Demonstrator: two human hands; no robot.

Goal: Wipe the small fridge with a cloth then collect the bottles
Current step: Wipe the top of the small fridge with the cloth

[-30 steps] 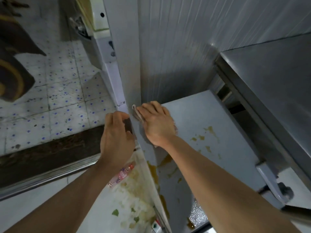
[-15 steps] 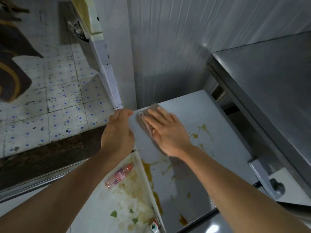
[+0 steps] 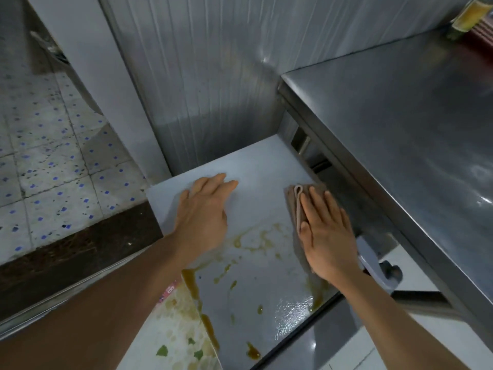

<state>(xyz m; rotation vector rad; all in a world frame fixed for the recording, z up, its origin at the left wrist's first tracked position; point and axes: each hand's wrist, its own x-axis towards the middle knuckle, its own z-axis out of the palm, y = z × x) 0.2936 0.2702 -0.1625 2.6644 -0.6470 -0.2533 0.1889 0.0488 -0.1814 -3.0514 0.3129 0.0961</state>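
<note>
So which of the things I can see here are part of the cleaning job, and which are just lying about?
Part of the job:
- cloth under the right hand
- fridge top with brown stains
- left hand resting flat on it
- pink-labelled bottle, mostly hidden

Just there:
- steel counter
- tiled floor

dim, cool light; glare on steel counter [image 3: 400,145] | wide-angle edge bending; soft focus

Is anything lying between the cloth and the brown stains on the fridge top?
Nothing visible. The right hand presses the cloth flat near the right edge of the fridge top; bare surface runs to the brown stains. The left hand rests farther left.
</note>
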